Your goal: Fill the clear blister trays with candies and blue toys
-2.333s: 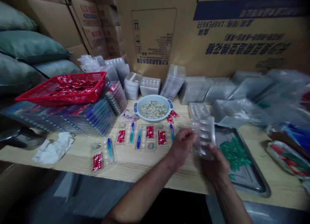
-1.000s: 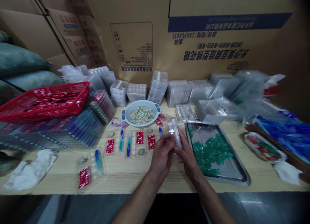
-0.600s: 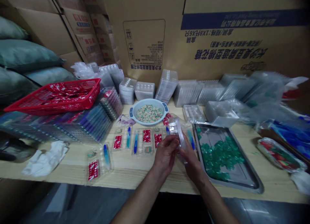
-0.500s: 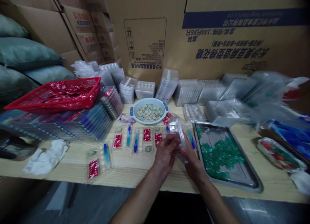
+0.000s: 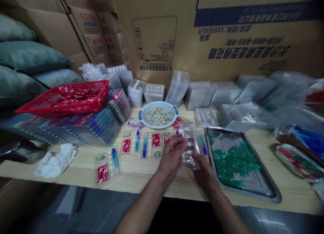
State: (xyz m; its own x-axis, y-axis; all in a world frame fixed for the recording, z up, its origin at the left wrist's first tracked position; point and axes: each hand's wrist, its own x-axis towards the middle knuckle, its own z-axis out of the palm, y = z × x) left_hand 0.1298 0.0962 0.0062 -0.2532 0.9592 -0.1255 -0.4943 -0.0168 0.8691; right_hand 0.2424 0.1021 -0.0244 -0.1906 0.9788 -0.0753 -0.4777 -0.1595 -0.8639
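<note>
A clear plastic blister tray (image 5: 189, 144) stands tilted between my hands above the table. My left hand (image 5: 172, 155) grips its left edge, and my right hand (image 5: 205, 171) holds its lower right side. Just left of my hands lie open clear blister trays (image 5: 152, 145) holding red packets and blue-handled tools. A further open tray (image 5: 107, 166) sits nearer the table's front edge. Neither hand touches these trays. A light blue bowl (image 5: 159, 117) of small wrapped pieces stands beyond my hands.
A steel tray (image 5: 268, 183) of green pieces lies right of my hands. Stacked clear trays (image 5: 199, 95) line the wall of cardboard boxes. A red plastic basket (image 5: 65, 99) sits back left, and a white cloth (image 5: 54, 161) lies at left.
The clear tray has turned from nearly edge-on to show more of its face. My right hand has moved slightly down and right. The view has shifted slightly.
</note>
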